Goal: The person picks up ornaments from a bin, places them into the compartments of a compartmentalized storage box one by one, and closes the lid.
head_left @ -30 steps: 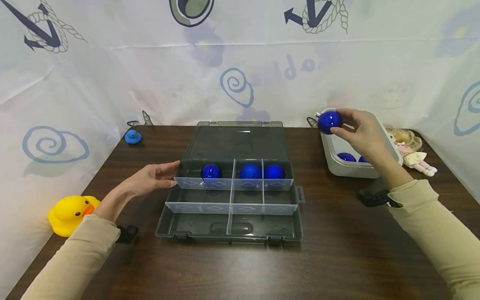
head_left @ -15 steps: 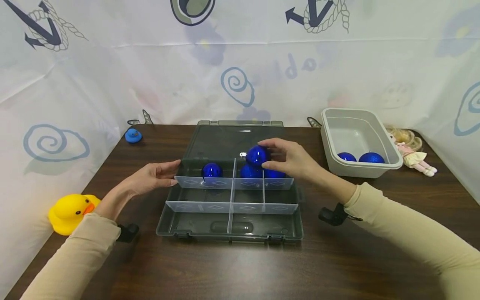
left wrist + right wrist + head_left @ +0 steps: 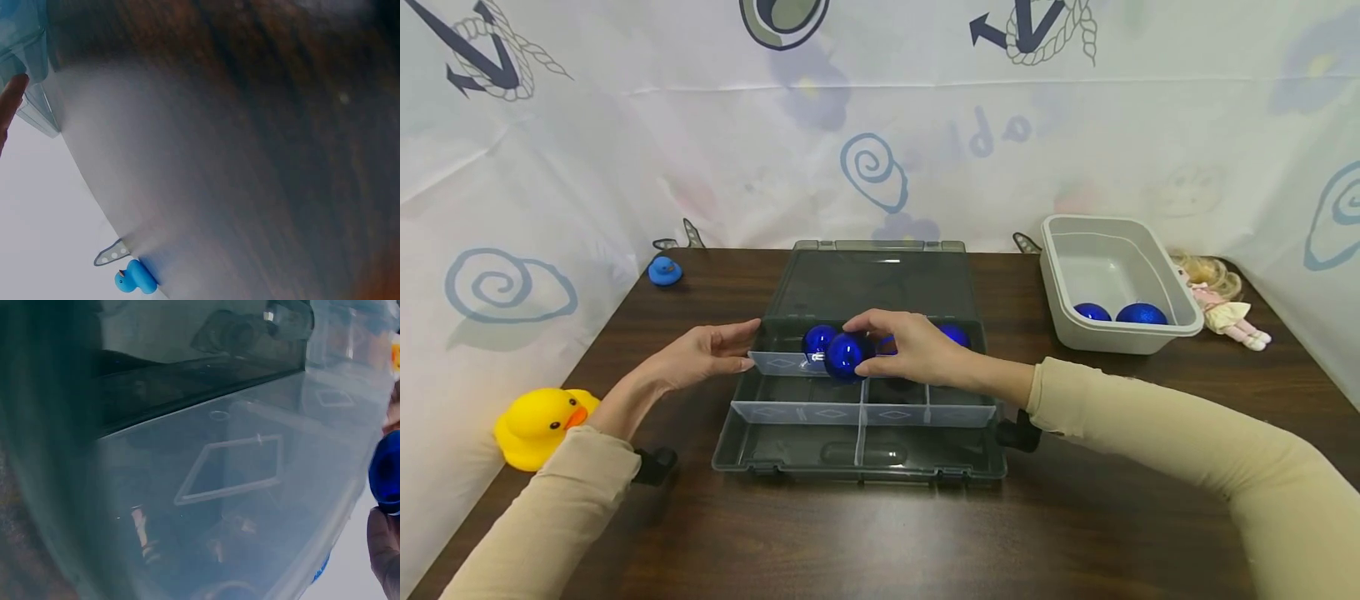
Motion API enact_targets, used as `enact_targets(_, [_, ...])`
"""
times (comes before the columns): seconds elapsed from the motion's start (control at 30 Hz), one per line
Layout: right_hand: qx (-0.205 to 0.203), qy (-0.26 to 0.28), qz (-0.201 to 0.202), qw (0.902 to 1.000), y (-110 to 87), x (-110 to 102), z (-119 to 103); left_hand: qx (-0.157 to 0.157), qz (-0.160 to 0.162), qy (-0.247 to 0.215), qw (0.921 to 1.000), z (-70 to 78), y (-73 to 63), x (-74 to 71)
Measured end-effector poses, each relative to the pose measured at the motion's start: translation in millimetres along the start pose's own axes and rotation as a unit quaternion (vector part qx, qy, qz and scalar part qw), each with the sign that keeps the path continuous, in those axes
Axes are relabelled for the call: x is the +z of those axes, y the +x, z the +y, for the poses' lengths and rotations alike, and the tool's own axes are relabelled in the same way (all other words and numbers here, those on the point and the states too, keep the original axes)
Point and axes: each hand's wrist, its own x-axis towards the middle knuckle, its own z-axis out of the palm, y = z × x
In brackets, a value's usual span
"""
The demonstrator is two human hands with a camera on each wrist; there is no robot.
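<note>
In the head view my right hand pinches a shiny blue Christmas bauble between thumb and fingers, its silver cap pointing left. The bauble is over the back divider of a dark, see-through compartment box. Behind it, a second blue bauble sits in the back-left compartment, and another bauble lies at the back right. The right hand covers most of the back-middle compartment. My left hand rests against the box's left side with fingers extended. In the right wrist view the held bauble shows at the right edge.
At the back right stands a grey tub with two blue baubles inside. A doll lies beside it. A yellow rubber duck is near my left forearm, and a small blue duck sits at the back left.
My right hand has carried the bauble from the grey tub leftward across the box to the back-left compartment. The left hand has stayed at the box's side.
</note>
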Motion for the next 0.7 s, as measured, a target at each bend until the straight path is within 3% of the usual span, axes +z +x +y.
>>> enact_targets(0.53, [0.010, -0.060, -0.032, 0.9976, 5.5, 10.8, -2.0, -0.001, 0.005, 0.005, 1.0000, -1.0, 0.2, 0.3])
enact_targets(0.7, [0.006, -0.055, -0.028, 0.9981, 0.9, 8.9, 3.9, -0.002, 0.004, 0.003, 1.0000, -0.6, -0.5, 1.1])
